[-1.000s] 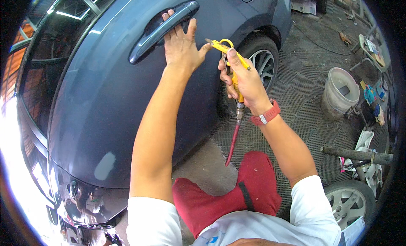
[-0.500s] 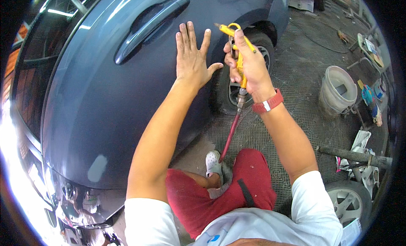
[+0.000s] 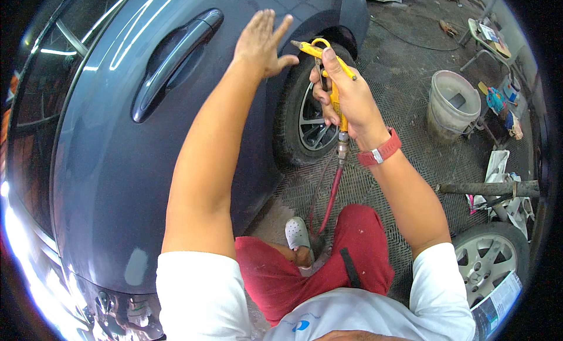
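r hand (image 3: pixel 346 97) clenched round yellow air blow gun (image 3: pixel 328 77) w/ red hose (image 3: pixel 329 197), nozzle aimed at grey car door (image 3: pixel 146 165) nr rear wheel (image 3: pixel 308 121); l hand (image 3: pixel 261 42) released, fingers spread flat over panel beside door handle (image 3: pixel 176 62).

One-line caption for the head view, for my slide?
Left hand flat against grey car door; right hand grips yellow air blow gun with red hose.
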### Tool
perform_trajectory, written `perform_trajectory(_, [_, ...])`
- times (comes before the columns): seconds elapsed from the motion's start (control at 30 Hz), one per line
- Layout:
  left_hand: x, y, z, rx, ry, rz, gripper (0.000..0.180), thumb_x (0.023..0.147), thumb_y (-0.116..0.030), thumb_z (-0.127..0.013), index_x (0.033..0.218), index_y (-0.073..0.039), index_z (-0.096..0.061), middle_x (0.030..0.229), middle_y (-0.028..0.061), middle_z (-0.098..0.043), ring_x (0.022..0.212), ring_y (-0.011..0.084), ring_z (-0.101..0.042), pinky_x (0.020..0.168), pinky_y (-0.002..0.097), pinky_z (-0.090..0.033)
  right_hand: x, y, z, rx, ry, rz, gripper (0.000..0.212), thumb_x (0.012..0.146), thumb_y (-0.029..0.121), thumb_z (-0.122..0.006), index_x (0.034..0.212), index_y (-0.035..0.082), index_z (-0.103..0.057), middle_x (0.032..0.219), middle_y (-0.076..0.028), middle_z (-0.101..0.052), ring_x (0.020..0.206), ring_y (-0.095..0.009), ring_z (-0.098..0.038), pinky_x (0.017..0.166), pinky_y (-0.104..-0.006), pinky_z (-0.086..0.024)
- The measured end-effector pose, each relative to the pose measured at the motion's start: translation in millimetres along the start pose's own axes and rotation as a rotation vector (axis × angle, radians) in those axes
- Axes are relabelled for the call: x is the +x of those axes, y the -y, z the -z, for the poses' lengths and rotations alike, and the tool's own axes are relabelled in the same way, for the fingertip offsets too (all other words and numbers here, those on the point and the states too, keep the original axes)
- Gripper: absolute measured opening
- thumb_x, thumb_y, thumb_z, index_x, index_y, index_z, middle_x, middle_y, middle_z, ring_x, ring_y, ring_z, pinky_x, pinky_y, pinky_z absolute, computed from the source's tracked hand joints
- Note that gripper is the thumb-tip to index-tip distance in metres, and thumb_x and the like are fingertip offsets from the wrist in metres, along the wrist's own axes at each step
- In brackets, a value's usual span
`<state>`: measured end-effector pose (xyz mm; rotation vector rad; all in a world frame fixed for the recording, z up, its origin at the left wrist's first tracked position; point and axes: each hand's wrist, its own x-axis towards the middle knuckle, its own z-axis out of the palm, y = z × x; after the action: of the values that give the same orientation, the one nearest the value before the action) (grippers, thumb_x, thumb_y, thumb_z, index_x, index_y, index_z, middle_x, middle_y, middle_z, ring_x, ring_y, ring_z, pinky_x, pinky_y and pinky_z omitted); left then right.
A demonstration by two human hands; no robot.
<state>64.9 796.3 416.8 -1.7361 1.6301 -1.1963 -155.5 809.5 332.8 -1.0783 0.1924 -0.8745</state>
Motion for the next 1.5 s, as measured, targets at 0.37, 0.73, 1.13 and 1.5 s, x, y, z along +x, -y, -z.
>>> perform_trajectory(0.37, [-202,-68,56,-0.998,0.07,-0.213,0.081,0.101,-0.049,-0.063,0.162,-0.002,-0.039,0.166,0.0232,-0.041,0.158,0.042,-0.032,0.13,0.0584,-0.024,41,10,-21,-0.054,0.119,-0.083,0.065,0.101,0.07,-0.058,0.096,0.005,-0.061,0.064,0.001,-0.052,0.036,-0.006,-0.042,0.038,-0.023,-0.04])
perform_trajectory(0.73, [-467,-232,134,-0.949,0.331,0.833,0.085,0.098,-0.039,-0.072,0.165,-0.001,-0.033,0.171,0.0293,-0.026,0.159,0.0532,-0.018,0.129,0.0571,-0.024,70,47,-41,-0.065,0.039,0.258,0.067,0.101,0.069,-0.06,0.091,0.003,-0.061,0.063,0.001,-0.05,0.038,-0.006,-0.045,0.038,-0.0232,-0.041])
perform_trajectory(1.13, [-138,-16,59,-0.485,-0.194,0.006,0.079,0.097,-0.041,-0.069,0.161,-0.002,-0.042,0.167,0.0209,-0.041,0.158,0.0365,-0.034,0.131,0.0517,-0.024,34,55,-33,-0.097,0.149,0.139,0.068,0.1,0.071,-0.061,0.091,0.003,-0.062,0.063,0.001,-0.051,0.035,-0.006,-0.044,0.037,-0.0234,-0.041])
perform_trajectory(1.5, [13,132,31,-0.169,-0.071,-0.137,0.074,0.105,-0.056,-0.05,0.17,-0.027,-0.029,0.171,0.0189,-0.036,0.162,0.0321,-0.027,0.132,0.0552,-0.015,24,53,-51,-0.158,0.193,0.143,0.072,0.099,0.075,-0.057,0.094,0.003,-0.063,0.064,0.001,-0.052,0.035,-0.005,-0.042,0.038,-0.0227,-0.042])
